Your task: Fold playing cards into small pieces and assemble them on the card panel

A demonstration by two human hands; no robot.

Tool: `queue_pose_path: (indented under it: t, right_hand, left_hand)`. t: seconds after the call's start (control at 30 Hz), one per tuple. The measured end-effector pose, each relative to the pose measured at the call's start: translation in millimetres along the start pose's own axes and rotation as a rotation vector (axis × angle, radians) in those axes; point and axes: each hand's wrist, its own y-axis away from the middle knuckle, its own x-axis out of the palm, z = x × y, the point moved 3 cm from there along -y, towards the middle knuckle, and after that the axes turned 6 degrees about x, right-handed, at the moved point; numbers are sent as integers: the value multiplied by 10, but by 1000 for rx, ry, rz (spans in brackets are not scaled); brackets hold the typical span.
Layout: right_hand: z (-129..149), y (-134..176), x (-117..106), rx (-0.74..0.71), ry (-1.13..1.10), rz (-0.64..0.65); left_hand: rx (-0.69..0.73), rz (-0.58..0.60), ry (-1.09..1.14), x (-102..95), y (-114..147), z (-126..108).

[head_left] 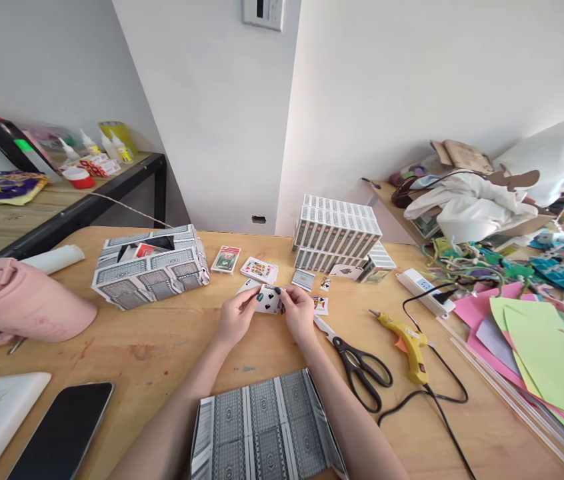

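Observation:
Between both hands, just above the table, is a playing card with black spades. My left hand pinches its left side with thumb and fingers. At its right edge, my right hand is closed on the same card, which partly hides cut pieces beneath. Beyond lie a pile of face cards, a card showing its patterned back and small cut card pieces. Black-handled scissors rest beside my right forearm. A panel covered in card backs sits between my forearms.
A box made of cards stands left, near a pink tumbler. Stacked card packs rise at the back. A yellow glue gun with its cord, a power strip and coloured paper lie right; a phone lies front left.

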Motion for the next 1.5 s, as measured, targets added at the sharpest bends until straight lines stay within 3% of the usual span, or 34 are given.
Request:
queue_pose_path:
  t: [0.13,0.4,0.7,0.9,1.23,1.5]
  right_hand:
    - [33,33,31,-72,93,33]
    - [64,72,22,-154,314,-47]
    - [65,94,51,-114,261,-6]
    - [43,89,87,-47,155,93]
    - [89,114,82,-38,221,106]
    - [54,109,133,-21,105,289]
  left_hand:
    - [-36,-32,2,-20,-31,49]
    - [-81,-23,38,-2,-48,15]
    - [-127,-20,138,-20,-81,43]
    - [-156,-31,130,-39,-89,35]
    - [-149,-55,83,-44,-97,83]
    - [-73,-83,19,-86,-111,67]
